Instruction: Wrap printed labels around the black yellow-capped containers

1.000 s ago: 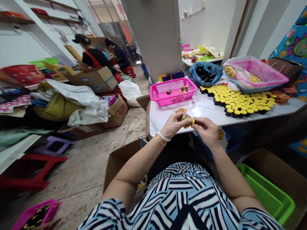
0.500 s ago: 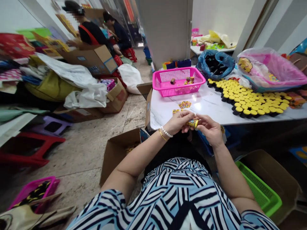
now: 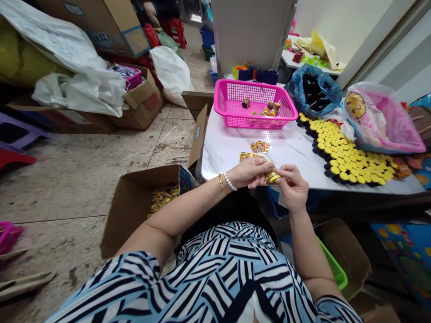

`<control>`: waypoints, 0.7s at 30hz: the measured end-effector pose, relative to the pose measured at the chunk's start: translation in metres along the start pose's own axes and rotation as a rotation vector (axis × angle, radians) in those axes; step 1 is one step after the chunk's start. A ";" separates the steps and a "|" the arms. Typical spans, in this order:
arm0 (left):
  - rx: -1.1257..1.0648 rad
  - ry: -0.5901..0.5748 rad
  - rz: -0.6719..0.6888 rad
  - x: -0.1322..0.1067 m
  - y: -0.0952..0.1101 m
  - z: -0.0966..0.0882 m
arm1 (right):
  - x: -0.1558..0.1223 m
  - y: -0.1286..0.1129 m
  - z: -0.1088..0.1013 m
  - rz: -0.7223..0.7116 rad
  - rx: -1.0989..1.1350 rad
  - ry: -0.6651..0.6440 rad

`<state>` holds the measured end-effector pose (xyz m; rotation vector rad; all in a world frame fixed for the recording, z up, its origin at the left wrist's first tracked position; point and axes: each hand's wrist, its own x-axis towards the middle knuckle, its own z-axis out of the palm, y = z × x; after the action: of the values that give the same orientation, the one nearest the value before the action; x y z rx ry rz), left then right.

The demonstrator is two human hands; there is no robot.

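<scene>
Container [image 3: 273,176] is pinched by nearly closed left hand [image 3: 249,172] and right hand [image 3: 294,187], presumably for steadiness; printed pieces [image 3: 260,146] are laid just beyond on the surface [image 3: 220,150], likely for easy reach.

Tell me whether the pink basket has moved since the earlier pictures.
No. Against the white table, the pink basket keeps its place near the left end, left of the yellow-capped containers; the camera's view has shifted instead.
</scene>
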<state>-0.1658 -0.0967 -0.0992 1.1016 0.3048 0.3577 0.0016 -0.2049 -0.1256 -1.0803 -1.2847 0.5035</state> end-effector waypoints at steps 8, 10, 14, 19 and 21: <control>0.024 0.060 0.016 0.018 0.029 -0.023 | 0.035 0.004 0.010 -0.014 -0.030 -0.004; 0.042 0.071 0.030 0.025 0.038 -0.030 | 0.049 0.004 0.010 -0.052 -0.119 -0.029; -0.052 -0.034 0.010 0.041 0.054 -0.044 | 0.074 0.005 0.010 -0.184 -0.271 0.092; -0.131 0.011 -0.033 0.055 0.055 -0.058 | 0.092 0.010 0.012 -0.213 -0.426 -0.018; -0.174 0.030 -0.036 0.057 0.051 -0.063 | 0.094 0.014 0.014 -0.243 -0.475 -0.028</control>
<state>-0.1473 -0.0009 -0.0833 0.9199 0.3135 0.3619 0.0175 -0.1164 -0.0908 -1.2830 -1.5813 0.0249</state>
